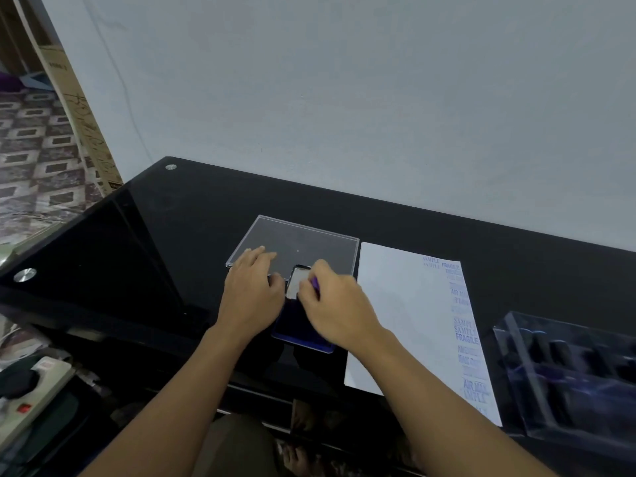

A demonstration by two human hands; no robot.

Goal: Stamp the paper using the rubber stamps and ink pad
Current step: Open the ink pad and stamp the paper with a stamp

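A blue ink pad lies on the black table, its raised lid showing between my hands. My right hand hovers over the pad and pinches a small purple rubber stamp, most of which the fingers hide. My left hand rests beside the pad with fingers stretched onto a clear plastic lid and the thumb against the ink pad's edge. To the right lies the white paper, with a column of blue stamped words such as SAMPLE, FRAGILE and AIR MAIL along its right side.
A clear plastic box holding several dark-handled stamps stands at the right, next to the paper. The black glass table meets a pale wall behind. A power strip lies lower left, below the table's edge.
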